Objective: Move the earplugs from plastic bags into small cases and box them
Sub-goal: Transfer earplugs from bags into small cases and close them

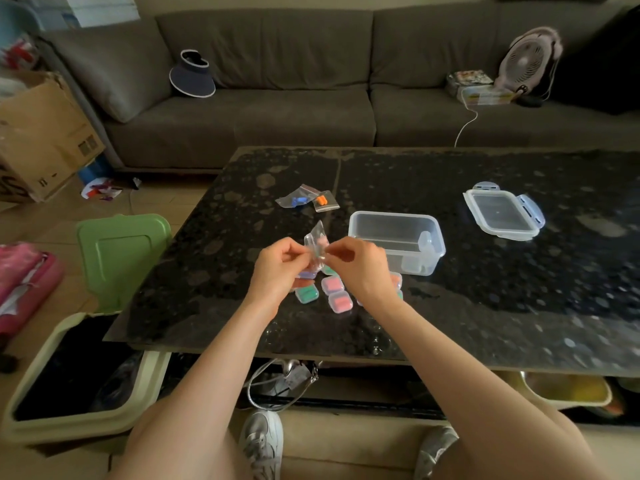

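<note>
Dark speckled stone table in the foreground. Behind it, long grey-brown sofa across the back, with a navy sun visor on the left seat and a small pink fan propped at the right end, white cable trailing down the front near it. Open cardboard box on the floor far left. Beside the table's left edge, cream bin with green lid raised.
</note>
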A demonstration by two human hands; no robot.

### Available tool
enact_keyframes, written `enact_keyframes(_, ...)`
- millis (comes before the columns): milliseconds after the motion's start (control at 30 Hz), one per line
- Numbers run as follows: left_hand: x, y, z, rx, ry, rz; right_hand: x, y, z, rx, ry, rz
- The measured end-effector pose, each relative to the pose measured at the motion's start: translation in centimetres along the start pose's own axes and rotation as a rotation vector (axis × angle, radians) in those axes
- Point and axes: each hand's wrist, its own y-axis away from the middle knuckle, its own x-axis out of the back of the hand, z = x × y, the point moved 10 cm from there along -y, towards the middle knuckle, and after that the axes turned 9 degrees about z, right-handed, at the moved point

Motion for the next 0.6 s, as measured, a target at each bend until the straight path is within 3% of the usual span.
enact_keyframes(267,-0.2,0.6,2.0,-0.192,-0.086,0.038,-1.5,0.4,1.0,-0.061,-0.079,-0.065)
enact_keyframes(600,-0.4,0.5,0.7,-0.129,-0.019,0.062,-1.3,1.1,-0.8,0.083,-0.080,-0.031)
